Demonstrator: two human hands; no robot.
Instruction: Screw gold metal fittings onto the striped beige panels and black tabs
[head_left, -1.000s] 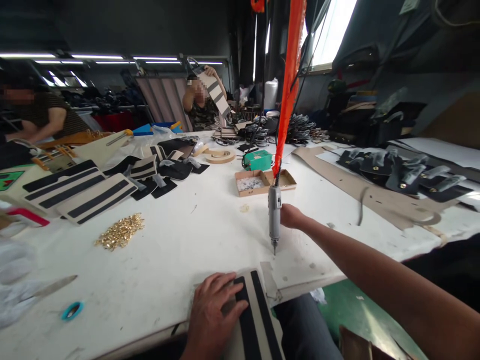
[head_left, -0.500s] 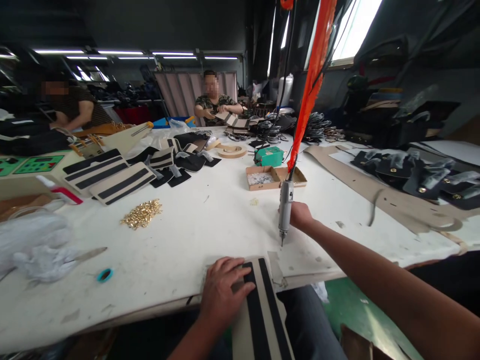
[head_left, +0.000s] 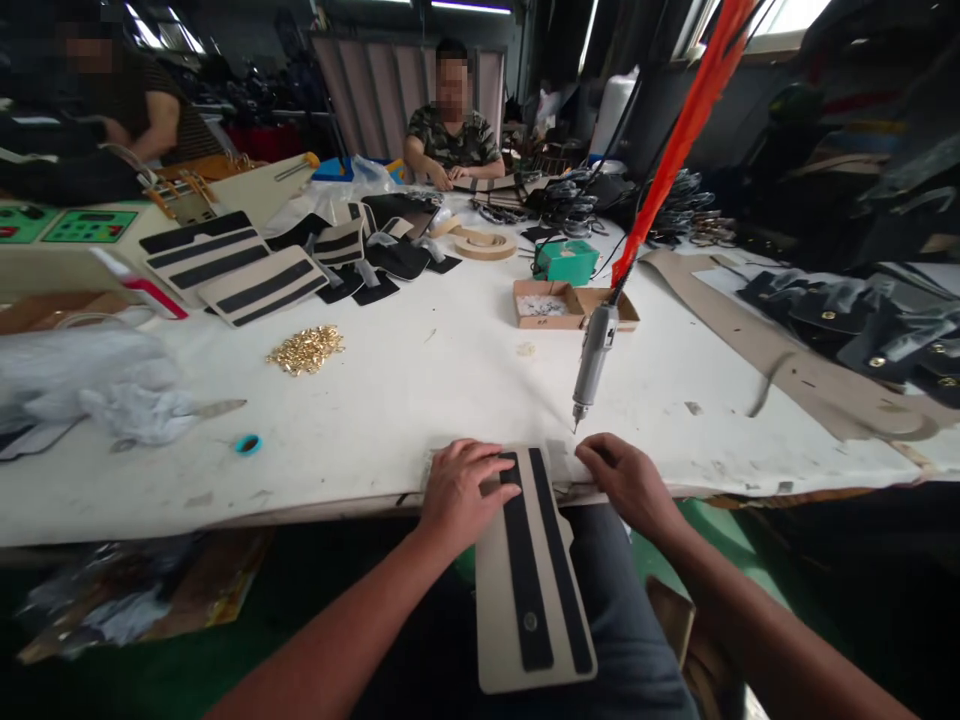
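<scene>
Panel, likely light, stiff and best held by its edges, is pressed under the spread left hand, any pinch by the right hand indiscernible.

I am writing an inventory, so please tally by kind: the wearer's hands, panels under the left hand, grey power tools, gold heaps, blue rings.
Left hand and right hand: 2
Striped panel: 1
Grey power tool: 1
Gold heap: 1
Blue ring: 1
Total: 6

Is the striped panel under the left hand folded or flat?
Flat: on the panel, both dark stripes run straight, with no visible fold; the left hand hides its upper-left corner.
</scene>
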